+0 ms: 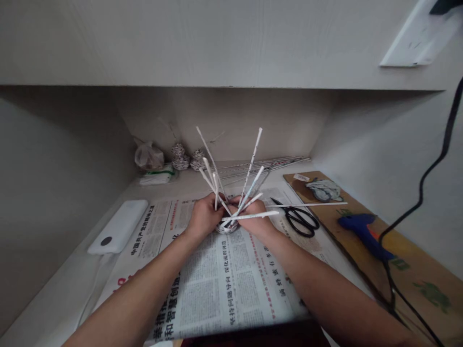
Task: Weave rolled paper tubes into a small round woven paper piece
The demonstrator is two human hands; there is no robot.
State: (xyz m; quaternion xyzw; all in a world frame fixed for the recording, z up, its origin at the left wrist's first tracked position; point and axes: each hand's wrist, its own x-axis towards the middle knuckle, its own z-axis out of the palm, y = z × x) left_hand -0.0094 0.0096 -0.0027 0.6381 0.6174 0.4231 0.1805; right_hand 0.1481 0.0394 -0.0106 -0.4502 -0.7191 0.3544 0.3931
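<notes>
A small woven piece of rolled-paper strips (227,227) stands on the newspaper (231,279), its round base low and several white paper rods (253,156) fanning up and outward. Around its left side, my left hand (204,214) has its fingers closed among the rods. Opposite it, my right hand (253,216) grips the same piece, fingertips partly hidden behind the rods. One long thin paper rod (318,204) runs out to the right from near my right hand, passing over the black scissors (302,219).
On the right, a cardboard sheet (325,241) carries a blue glue gun (365,233) with a black cord and a crumpled bundle (325,190). A white power bank (121,226) lies left. Woven gourd shapes (180,156), a plastic bag (148,156) and loose rods (275,163) are behind.
</notes>
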